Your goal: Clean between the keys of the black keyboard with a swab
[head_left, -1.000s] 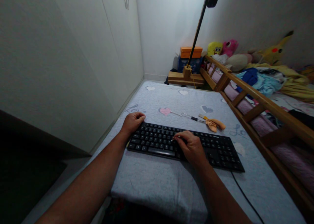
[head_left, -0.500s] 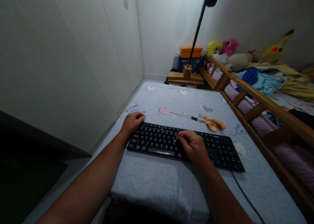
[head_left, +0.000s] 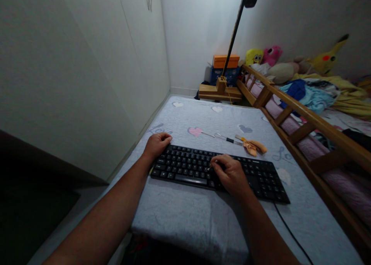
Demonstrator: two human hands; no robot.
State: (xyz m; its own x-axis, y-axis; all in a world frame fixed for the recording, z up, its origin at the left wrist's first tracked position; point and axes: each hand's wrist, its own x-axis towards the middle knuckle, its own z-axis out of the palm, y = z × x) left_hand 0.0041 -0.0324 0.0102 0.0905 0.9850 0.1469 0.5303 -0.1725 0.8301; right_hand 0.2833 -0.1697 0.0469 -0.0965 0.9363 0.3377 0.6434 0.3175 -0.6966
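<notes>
A black keyboard (head_left: 185, 165) lies at a slight slant across the cloth-covered table (head_left: 179, 207). My left hand (head_left: 157, 146) is closed on its far left corner, thumb and fingers together. Over the keys right of the middle, my right hand (head_left: 228, 172) pinches a small thin stick (head_left: 209, 168) with a white tip, seemingly a cotton swab. That tip is at the keys, though contact cannot be made out. Beyond the keyboard lie a thin light stick (head_left: 208, 134), a wire-loop tool (head_left: 229, 140) with a dark grip, and an orange-tan crumpled piece (head_left: 251, 147) beside a yellow-and-pale strip (head_left: 239, 137).
A cable (head_left: 292, 234) runs from the keyboard toward the near right edge. White cabinets (head_left: 130, 64) stand left. A wooden bed rail (head_left: 307, 122) borders the right, with plush toys behind. At the back, a dark pole (head_left: 234, 36) rises from a wooden base (head_left: 220, 89).
My right hand has shifted very slightly right, and the stick's white tip shows a little more clearly. My left hand and the keyboard look the same.
</notes>
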